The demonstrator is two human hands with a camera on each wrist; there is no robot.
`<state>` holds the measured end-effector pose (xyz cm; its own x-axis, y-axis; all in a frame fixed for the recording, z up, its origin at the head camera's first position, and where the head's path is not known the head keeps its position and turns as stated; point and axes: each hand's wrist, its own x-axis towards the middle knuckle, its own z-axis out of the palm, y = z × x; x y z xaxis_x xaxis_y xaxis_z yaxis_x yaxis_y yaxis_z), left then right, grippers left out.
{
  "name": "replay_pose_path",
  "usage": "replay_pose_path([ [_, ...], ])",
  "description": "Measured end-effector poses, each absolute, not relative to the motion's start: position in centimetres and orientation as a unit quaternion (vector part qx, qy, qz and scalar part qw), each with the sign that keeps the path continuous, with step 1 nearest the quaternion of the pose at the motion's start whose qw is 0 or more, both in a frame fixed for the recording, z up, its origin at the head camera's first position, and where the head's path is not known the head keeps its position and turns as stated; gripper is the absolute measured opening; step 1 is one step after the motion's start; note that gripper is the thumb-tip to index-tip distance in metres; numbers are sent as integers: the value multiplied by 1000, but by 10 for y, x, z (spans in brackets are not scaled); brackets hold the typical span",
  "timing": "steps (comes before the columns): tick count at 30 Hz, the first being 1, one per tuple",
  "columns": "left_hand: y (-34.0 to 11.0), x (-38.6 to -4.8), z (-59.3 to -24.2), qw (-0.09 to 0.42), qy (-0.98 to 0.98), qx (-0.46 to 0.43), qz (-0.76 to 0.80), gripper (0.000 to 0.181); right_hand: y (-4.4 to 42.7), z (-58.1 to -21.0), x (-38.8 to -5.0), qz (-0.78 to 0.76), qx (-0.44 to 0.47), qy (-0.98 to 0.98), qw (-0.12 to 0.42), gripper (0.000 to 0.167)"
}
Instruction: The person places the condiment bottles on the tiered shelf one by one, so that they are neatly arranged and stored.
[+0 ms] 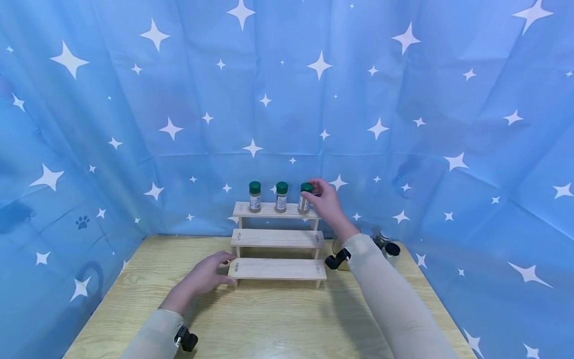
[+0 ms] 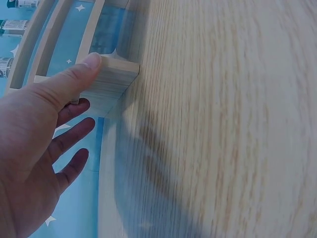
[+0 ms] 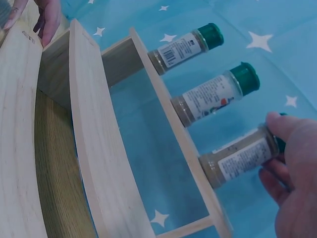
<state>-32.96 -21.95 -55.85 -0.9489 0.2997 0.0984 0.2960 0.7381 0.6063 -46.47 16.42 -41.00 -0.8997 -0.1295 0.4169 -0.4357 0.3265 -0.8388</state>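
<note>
Your right hand (image 1: 329,202) is the one at the jar (image 1: 304,202), which stands upright at the right end of the top shelf (image 1: 289,212), its long axis vertical and its base apparently resting on the wood. The jar lies just to the left of your palm, so your fingers (image 3: 279,126) reach it from the right, high up by the green cap. They are closed in a pinch, parted only enough to span the jar. Two more jars, the middle one (image 1: 281,197) and the left one (image 1: 255,197), stand upright in line with it, with gaps between.

Your left hand (image 1: 206,273) is well apart from the jar, lower and nearer you, at the left end of the rack's bottom shelf (image 1: 278,269). Its thumb and forefinger appear to grip that end, front to back, while the other fingers curl loosely, holding nothing, above the bench (image 1: 278,324).
</note>
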Motion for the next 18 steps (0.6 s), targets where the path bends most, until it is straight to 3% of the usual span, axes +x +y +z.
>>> replay_pose_path([
  [18, -219, -330, -560, 3, 932, 159, 326, 74, 161, -417, -464, 548, 169, -804, 155, 38],
])
